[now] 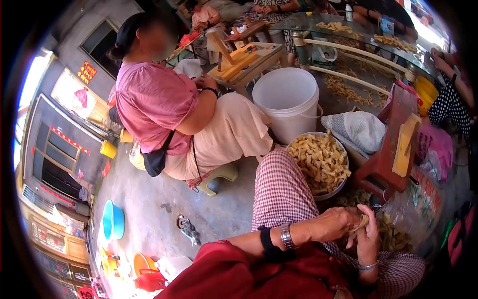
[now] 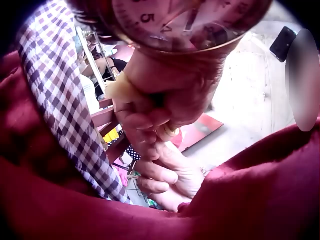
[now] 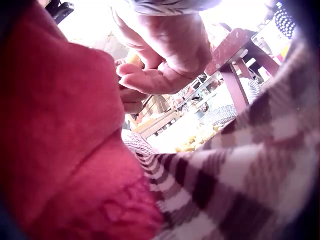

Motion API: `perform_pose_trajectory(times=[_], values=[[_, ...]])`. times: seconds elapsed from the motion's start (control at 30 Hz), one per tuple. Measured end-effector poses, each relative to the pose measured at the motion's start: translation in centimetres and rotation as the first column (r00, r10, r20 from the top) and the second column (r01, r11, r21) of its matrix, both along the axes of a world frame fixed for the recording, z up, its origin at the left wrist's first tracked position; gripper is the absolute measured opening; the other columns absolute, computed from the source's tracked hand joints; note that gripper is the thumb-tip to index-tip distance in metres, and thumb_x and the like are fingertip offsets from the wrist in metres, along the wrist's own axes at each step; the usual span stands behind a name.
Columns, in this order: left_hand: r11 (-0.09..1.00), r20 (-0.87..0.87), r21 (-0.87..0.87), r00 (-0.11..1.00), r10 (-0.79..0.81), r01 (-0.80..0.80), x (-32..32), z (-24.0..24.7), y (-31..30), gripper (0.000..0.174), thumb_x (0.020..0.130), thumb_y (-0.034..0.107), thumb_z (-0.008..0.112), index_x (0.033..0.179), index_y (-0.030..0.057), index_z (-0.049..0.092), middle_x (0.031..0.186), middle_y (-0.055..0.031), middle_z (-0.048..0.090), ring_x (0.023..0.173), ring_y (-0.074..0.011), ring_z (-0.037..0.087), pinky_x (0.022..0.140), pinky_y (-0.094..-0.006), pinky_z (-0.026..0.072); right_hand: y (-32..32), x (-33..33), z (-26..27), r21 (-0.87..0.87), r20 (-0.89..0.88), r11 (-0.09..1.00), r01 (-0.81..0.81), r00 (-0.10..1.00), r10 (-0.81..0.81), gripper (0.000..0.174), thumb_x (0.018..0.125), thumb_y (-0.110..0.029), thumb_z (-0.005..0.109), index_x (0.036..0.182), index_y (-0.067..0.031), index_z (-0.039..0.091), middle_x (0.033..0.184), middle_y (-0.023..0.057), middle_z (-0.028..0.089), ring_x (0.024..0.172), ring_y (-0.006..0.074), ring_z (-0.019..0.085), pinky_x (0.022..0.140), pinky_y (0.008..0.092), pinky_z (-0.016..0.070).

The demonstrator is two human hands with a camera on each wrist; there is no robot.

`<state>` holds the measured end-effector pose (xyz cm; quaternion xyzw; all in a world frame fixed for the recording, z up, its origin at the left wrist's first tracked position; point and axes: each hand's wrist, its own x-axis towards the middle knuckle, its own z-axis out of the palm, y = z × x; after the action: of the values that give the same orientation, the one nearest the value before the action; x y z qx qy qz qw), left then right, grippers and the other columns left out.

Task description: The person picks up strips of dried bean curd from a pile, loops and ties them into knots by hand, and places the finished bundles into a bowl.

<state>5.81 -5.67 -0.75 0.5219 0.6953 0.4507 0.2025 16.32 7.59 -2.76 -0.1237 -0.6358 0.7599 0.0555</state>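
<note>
Over the lap, my left hand (image 1: 332,224), with a metal watch above it, grips a pale yellow strip (image 1: 359,222) between thumb and fingers. My right hand (image 1: 369,241) comes up against it from the other side and pinches the same strip. In the left wrist view a flat yellow end (image 2: 122,90) sticks out past the left hand, and a small curled bit (image 2: 169,133) shows between the two hands. The strip is mostly hidden in the right wrist view. Similar knotted yellow pieces (image 1: 318,159) fill a tub beside the knee.
A clear plastic bag (image 1: 416,207) with more pieces lies right of the hands. Close by stand a red wooden stool (image 1: 386,154) and a white bucket (image 1: 289,112). A person in pink (image 1: 154,102) sits at the left. A glass table (image 1: 313,25) stands behind.
</note>
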Motion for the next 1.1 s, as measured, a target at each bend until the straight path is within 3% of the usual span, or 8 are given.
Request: perform_pose_trajectory(times=[0.03,0.23,0.4,0.5,0.73,0.93,0.97,1.1], values=[[1.000,-0.049,-0.005,0.999,0.002,-0.002,0.0,0.2,0.0,0.007,0.082,-0.002,0.053,0.089,-0.0001,0.056,0.090,-0.0141,0.058,0.075,-0.0297,0.063,0.060,-0.0359,0.0471,0.1,0.1,-0.3,-0.025,-0.002,1.000,0.006,1.000,-0.006,0.047,0.090,-0.008,0.051,0.134,-0.0022,0.036,0.097,0.0088,0.057,0.047,0.0070,0.049,0.040,0.0184,0.0398],[0.988,0.119,0.143,0.990,-0.080,0.063,0.3,-1.5,1.0,0.002,0.078,0.002,0.054,0.080,0.0014,0.054,0.081,-0.0140,0.055,0.071,-0.0308,0.059,0.061,-0.0354,0.0469,-0.4,0.2,0.1,-0.202,0.010,0.977,0.075,0.997,-0.075,0.062,0.086,-0.010,0.059,0.140,-0.0040,0.028,0.100,0.0076,0.057,0.052,0.0080,0.052,0.040,0.0186,0.0420],[0.985,0.391,0.167,0.914,-0.112,0.049,0.7,-3.6,1.6,0.005,0.082,0.000,0.056,0.078,-0.0015,0.054,0.076,-0.0096,0.054,0.067,-0.0197,0.057,0.061,-0.0309,0.0469,0.0,0.7,-2.5,-0.190,0.021,0.976,0.107,0.994,-0.105,0.062,0.085,-0.004,0.058,0.139,-0.0037,0.029,0.096,0.0069,0.057,0.055,0.0084,0.053,0.041,0.0192,0.0436],[0.994,0.670,0.111,0.738,-0.081,0.008,0.7,-3.2,1.5,0.011,0.089,0.004,0.055,0.081,-0.0026,0.056,0.075,-0.0056,0.054,0.065,-0.0134,0.056,0.059,-0.0279,0.0474,0.3,0.9,-2.5,-0.215,0.037,0.975,0.062,0.998,-0.055,0.060,0.086,-0.011,0.063,0.137,-0.0027,0.032,0.104,0.0075,0.055,0.081,0.0097,0.056,0.067,0.0189,0.0481],[0.999,0.846,0.042,0.533,-0.022,-0.026,0.7,-3.9,1.6,0.017,0.096,0.013,0.049,0.090,-0.0008,0.056,0.068,-0.0013,0.053,0.056,-0.0084,0.058,0.048,-0.0193,0.0454,0.0,0.4,-2.1,-0.241,0.032,0.969,0.060,0.998,-0.054,0.054,0.087,-0.012,0.062,0.132,-0.0014,0.036,0.100,0.0070,0.056,0.072,0.0097,0.056,0.056,0.0190,0.0488],[0.995,0.792,-0.015,0.606,0.072,-0.099,-0.5,-4.4,1.6,0.020,0.098,0.019,0.045,0.088,0.0039,0.053,0.061,0.0019,0.050,0.044,-0.0056,0.047,0.044,-0.0184,0.0407,1.4,1.1,-2.5,-0.081,0.109,0.981,0.178,0.980,-0.169,0.047,0.089,-0.011,0.054,0.131,-0.0013,0.037,0.083,0.0064,0.058,0.056,0.0073,0.051,0.045,0.0182,0.0446],[0.996,0.876,0.015,0.482,0.029,-0.088,-0.8,-5.1,1.4,0.021,0.098,0.023,0.044,0.091,0.0054,0.053,0.066,-0.0008,0.056,0.044,-0.0058,0.044,0.044,-0.0188,0.0402,1.9,1.2,-2.7,-0.026,0.098,0.977,0.211,0.973,-0.208,0.043,0.089,-0.012,0.053,0.129,-0.0016,0.040,0.080,0.0052,0.057,0.055,0.0067,0.050,0.045,0.0174,0.0423],[0.989,0.909,-0.128,0.408,0.087,0.075,-1.5,-3.6,0.5,0.022,0.098,0.022,0.043,0.100,0.0041,0.054,0.085,-0.0067,0.066,0.054,-0.0071,0.052,0.048,-0.0190,0.0443,4.0,2.2,-4.0,0.096,0.134,0.957,0.274,0.949,-0.285,0.030,0.089,-0.016,0.053,0.116,-0.0014,0.054,0.076,0.0040,0.058,0.055,0.0064,0.050,0.049,0.0185,0.0402]])
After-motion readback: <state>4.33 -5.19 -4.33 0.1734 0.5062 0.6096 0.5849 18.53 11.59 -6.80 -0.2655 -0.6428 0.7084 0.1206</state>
